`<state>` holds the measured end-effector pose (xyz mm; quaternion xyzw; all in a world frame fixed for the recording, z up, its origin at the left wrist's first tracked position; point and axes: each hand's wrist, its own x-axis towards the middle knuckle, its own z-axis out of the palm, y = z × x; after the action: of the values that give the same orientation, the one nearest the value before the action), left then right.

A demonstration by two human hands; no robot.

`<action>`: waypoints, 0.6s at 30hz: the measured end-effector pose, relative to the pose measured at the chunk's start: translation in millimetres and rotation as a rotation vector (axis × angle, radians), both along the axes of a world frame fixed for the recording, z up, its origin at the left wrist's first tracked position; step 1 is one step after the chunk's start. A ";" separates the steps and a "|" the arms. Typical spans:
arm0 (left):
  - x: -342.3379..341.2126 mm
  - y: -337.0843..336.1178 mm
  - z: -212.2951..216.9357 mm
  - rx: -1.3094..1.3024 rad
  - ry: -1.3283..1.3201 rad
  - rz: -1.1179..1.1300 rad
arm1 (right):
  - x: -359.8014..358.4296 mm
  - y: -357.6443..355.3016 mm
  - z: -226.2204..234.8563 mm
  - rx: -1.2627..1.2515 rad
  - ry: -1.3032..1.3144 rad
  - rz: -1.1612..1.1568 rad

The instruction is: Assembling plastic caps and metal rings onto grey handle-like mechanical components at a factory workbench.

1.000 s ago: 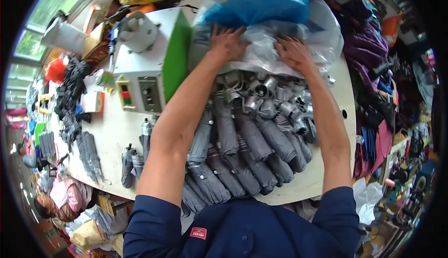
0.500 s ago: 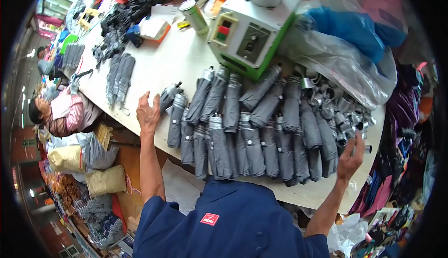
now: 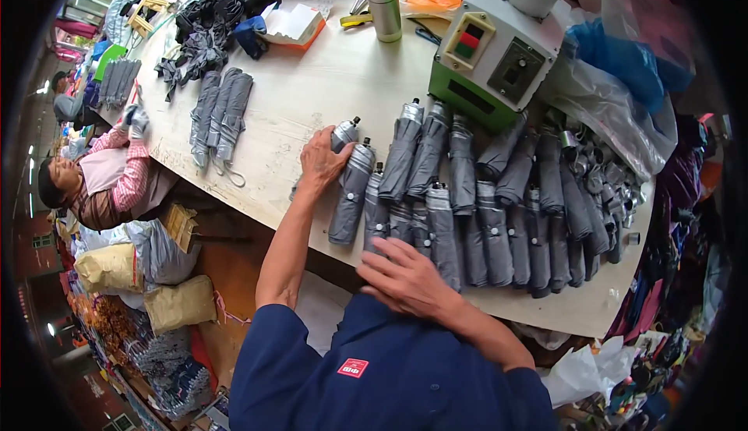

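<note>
Folded grey umbrellas (image 3: 442,236) lie in two overlapping rows along the near side of the table. At the left end of the rows, my left hand (image 3: 321,162) is closed around a folded umbrella (image 3: 343,133); its capped end shows past my fingers and my palm hides most of the rest. Right beside that hand lies another folded umbrella (image 3: 352,193). My right hand (image 3: 411,277) is at the table's near edge, in front of my chest, fingers apart and holding nothing. Its fingertips are close to the lower ends of the umbrellas; whether they touch is unclear.
A green-and-white machine (image 3: 499,49) with switches stands behind the rows. Small silvery metal cups (image 3: 615,185) are heaped at the right by a clear plastic bag (image 3: 623,127). More folded umbrellas (image 3: 222,115) lie farther left. A metal tumbler (image 3: 384,10) stands at the back. A co-worker (image 3: 101,174) sits at left.
My right hand has come from the metal cups at the right across to the near edge in front of me. My left hand has closed on the leftmost umbrella. The view has shifted left.
</note>
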<state>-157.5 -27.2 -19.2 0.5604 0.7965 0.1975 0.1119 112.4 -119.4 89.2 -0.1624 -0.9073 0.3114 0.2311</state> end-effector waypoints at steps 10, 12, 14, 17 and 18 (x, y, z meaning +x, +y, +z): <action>-11.5 7.8 48.1 -0.063 -0.449 -0.081 | -86.9 44.8 -56.8 -0.752 0.222 -0.522; 4.9 -12.7 80.1 -0.116 -0.532 -0.266 | -75.3 56.6 -41.9 -0.886 0.327 -0.568; 27.7 -31.7 108.9 -0.224 -0.723 -0.467 | -59.1 65.7 -33.3 -1.186 0.539 -0.536; 40.7 -49.0 92.9 -0.172 -0.824 -0.681 | -44.4 58.8 -31.9 -1.039 0.570 -0.458; 39.2 -48.8 81.8 -0.348 -0.905 -0.731 | -36.6 57.2 -32.9 -0.977 0.566 -0.404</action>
<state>-118.2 -76.0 62.7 0.6316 0.4463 0.2316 0.5901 75.9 -62.2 56.2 -0.3299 -0.5134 0.6735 0.4171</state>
